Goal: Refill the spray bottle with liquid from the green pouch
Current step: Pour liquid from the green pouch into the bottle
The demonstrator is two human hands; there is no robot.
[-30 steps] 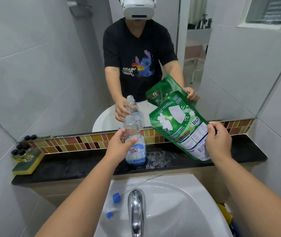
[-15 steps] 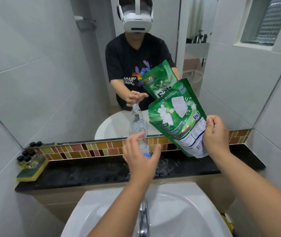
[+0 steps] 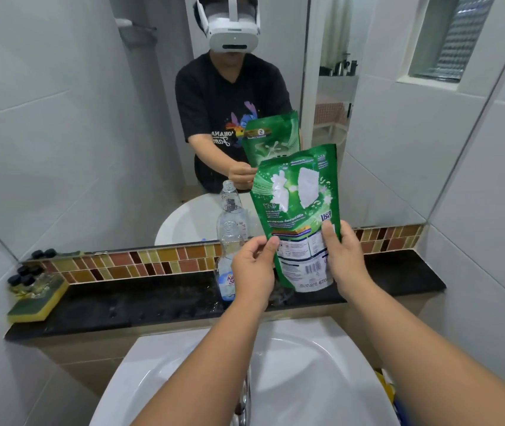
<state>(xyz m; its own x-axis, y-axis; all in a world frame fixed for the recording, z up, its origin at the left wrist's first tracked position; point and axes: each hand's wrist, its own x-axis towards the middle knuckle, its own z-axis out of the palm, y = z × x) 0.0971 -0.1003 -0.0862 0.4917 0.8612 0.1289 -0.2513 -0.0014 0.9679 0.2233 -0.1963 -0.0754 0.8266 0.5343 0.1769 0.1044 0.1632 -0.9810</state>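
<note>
The green pouch [image 3: 296,207] is held upright above the black ledge [image 3: 153,299], its printed back toward me. My right hand [image 3: 342,256] grips its lower right side. My left hand [image 3: 252,269] pinches its lower left edge with the thumb. The clear spray bottle [image 3: 229,241], open-necked with no sprayer on it, stands on the ledge just left of the pouch, partly behind my left hand. Its blue label shows low down.
A mirror above the ledge reflects me, the bottle and the pouch. A yellow-green sponge [image 3: 37,304] with small black-capped bottles [image 3: 25,279] sits at the ledge's left end. The white basin [image 3: 300,364] and tap lie below my arms. Tiled walls close in on both sides.
My left hand let go of the bottle, drew back, then came across to the pouch's lower left edge. The pouch swung from a leftward tilt to upright. The view rose.
</note>
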